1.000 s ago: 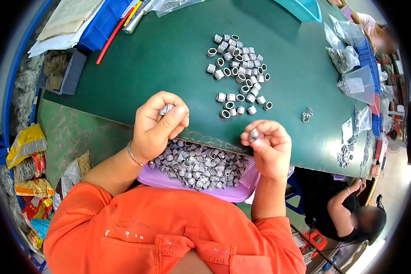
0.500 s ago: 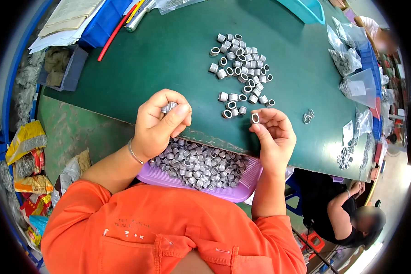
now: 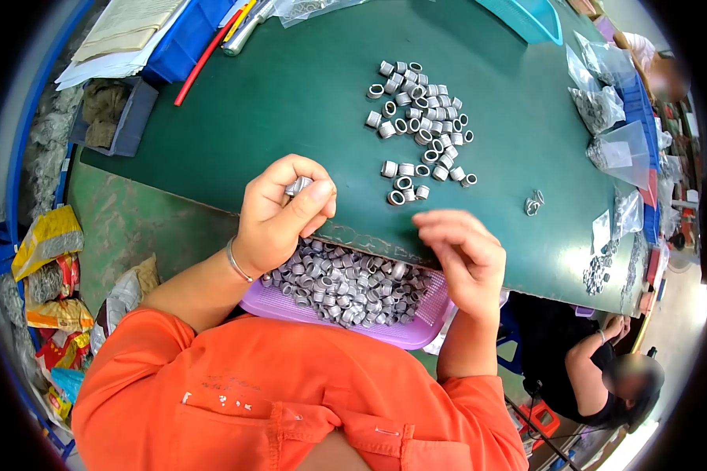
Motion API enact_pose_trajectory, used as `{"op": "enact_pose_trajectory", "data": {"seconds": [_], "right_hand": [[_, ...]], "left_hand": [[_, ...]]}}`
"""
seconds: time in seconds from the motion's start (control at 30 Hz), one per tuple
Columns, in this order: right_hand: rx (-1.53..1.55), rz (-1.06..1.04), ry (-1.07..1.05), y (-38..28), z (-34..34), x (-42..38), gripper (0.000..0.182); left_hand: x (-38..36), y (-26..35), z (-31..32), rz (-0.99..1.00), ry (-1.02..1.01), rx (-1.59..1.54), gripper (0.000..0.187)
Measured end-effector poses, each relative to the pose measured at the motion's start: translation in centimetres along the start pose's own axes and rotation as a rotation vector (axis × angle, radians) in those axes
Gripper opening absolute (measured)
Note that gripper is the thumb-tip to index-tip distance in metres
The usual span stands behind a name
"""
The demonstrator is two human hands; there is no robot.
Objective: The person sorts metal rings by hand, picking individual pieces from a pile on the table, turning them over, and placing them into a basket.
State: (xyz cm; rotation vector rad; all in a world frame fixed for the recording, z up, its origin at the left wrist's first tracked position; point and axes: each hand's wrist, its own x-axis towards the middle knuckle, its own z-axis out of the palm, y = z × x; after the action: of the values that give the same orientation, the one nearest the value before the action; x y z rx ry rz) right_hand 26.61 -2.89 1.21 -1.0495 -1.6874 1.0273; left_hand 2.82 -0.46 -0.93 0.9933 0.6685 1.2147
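Observation:
My left hand (image 3: 287,200) is closed around grey metal rings (image 3: 298,186), which show between its thumb and fingers; how many it holds is hidden. My right hand (image 3: 467,259) is above the table's front edge, fingers and thumb apart, with nothing visible between them. Beyond it, several short grey metal rings (image 3: 424,133) lie scattered on the green table (image 3: 291,102). Below both hands, under the table edge, a purple basket (image 3: 416,334) holds a heap of similar rings (image 3: 346,286).
A blue bin (image 3: 173,47) with papers, a red stick (image 3: 204,63) and a grey box (image 3: 133,118) are at the upper left. A teal tray (image 3: 534,20) stands at the back. Plastic bags (image 3: 624,149) line the right side. Another person (image 3: 585,365) sits at the lower right.
The ring that was between my right thumb and fingers no longer shows there, and those fingers have parted. My left hand keeps its grip. The view has shifted slightly.

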Motion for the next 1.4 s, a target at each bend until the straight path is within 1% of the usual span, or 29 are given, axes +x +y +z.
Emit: {"op": "enact_pose_trajectory", "data": {"seconds": [0.03,0.07,0.1,0.17,0.23,0.3,0.33,0.37,0.43,0.47,0.5,0.57,0.6,0.67,0.8,0.9,0.97,1.1,1.2,1.27,1.4], "right_hand": [[-0.288,-0.118,0.074,0.1,0.4,0.4,0.021],[-0.385,-0.021,0.19,0.1,1.1,0.7,0.022],[-0.449,0.037,0.235,0.1,1.7,1.3,0.022],[-0.603,0.005,0.19,1.7,1.9,1.6,0.022],[-0.581,-0.03,0.199,1.7,1.9,1.4,0.021],[-0.168,0.182,0.241,1.0,1.8,1.0,0.022],[-0.049,0.172,0.239,1.2,1.5,0.7,0.022],[-0.051,0.171,0.241,1.2,1.6,0.5,0.022],[0.368,0.183,0.294,1.1,1.8,0.3,0.023],[0.439,0.2,0.278,1.1,1.7,0.2,0.024],[0.439,0.201,0.278,1.0,1.6,0.1,0.024],[0.667,0.304,0.27,0.8,1.4,0.0,0.026],[0.664,0.307,0.27,0.8,1.4,-0.1,0.026],[0.811,0.278,0.286,0.8,1.3,-0.2,0.026],[0.906,0.247,0.229,1.6,1.1,-0.8,0.028],[0.825,0.253,0.227,1.7,1.1,-1.0,0.028],[0.757,0.25,0.249,1.6,1.3,-0.9,0.024],[0.841,0.228,0.303,1.4,1.5,-0.7,0.02],[0.852,0.287,0.297,0.9,1.4,-0.7,0.019],[0.688,0.201,0.289,1.2,1.5,-1.0,0.021],[0.722,0.219,0.303,1.1,1.5,-1.2,0.022]], "left_hand": [[0.0,0.0,0.0,-0.009,-0.003,-0.003,0.008],[0.0,0.1,0.1,-0.002,-0.005,0.005,0.008],[0.0,0.0,0.0,0.0,-0.006,0.006,0.008],[-0.1,-0.2,-0.2,0.015,-0.039,0.044,0.009],[-0.1,-0.3,-0.3,0.027,-0.037,0.045,0.009],[-0.1,-0.2,-0.2,0.031,-0.038,0.039,0.009],[-0.1,-0.1,-0.1,0.013,-0.018,0.021,0.008],[-0.1,0.0,0.0,-0.005,0.001,0.003,0.008],[0.0,0.0,0.0,-0.003,-0.004,0.001,0.008],[0.0,0.0,0.0,-0.001,-0.006,0.002,0.008],[-0.1,0.0,-0.1,-0.002,-0.006,0.001,0.008],[-0.1,-0.1,-0.2,0.029,-0.038,0.046,0.009],[-0.1,-0.1,-0.2,0.027,-0.037,0.042,0.009],[-0.1,-0.1,-0.1,0.032,-0.038,0.052,0.009],[-0.1,-0.1,-0.2,0.026,-0.034,0.058,0.009],[-0.1,-0.1,-0.2,0.025,-0.039,0.069,0.009],[-0.1,-0.1,-0.2,0.032,-0.041,0.059,0.009],[-0.1,-0.1,-0.2,0.032,-0.045,0.056,0.009],[-0.1,-0.2,-0.3,0.033,-0.043,0.059,0.01],[-0.1,-0.2,-0.2,0.04,-0.043,0.055,0.01],[0.0,-0.1,-0.2,0.047,-0.046,0.062,0.01]]}}
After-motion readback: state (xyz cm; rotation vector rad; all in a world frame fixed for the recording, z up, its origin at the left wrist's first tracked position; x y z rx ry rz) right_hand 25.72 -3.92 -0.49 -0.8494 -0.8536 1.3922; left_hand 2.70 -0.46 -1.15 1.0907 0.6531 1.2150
